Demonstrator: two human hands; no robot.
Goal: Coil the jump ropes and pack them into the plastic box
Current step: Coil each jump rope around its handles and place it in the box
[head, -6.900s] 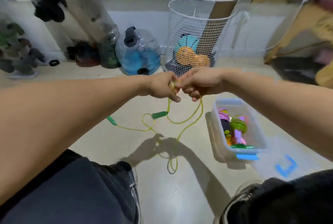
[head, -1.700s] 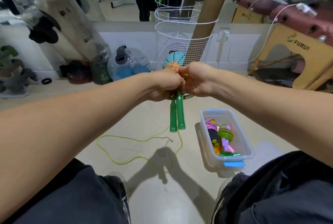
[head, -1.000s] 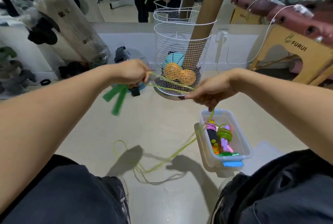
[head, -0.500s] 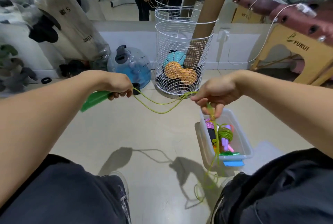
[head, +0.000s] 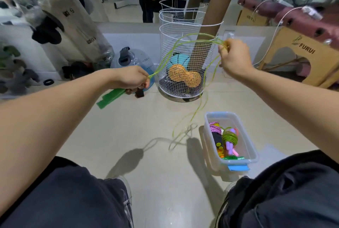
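Here the left hand [head: 131, 79] grips both green handles [head: 110, 97] of a yellow-green jump rope [head: 183, 41], fingers curled round them. The right hand [head: 233, 57], raised higher, pinches several strands of the cord, which arch between the hands; the rest hangs down to the floor just beside the clear plastic box [head: 247, 147]. The box holds coiled ropes: a pink one [head: 215, 128], a green coil [head: 229, 137] with purple handles, and more beneath. Behind, a white wire basket [head: 185, 31] contains a cardboard tube [head: 211, 25], a blue ball and an orange peanut-shaped ball [head: 184, 77].
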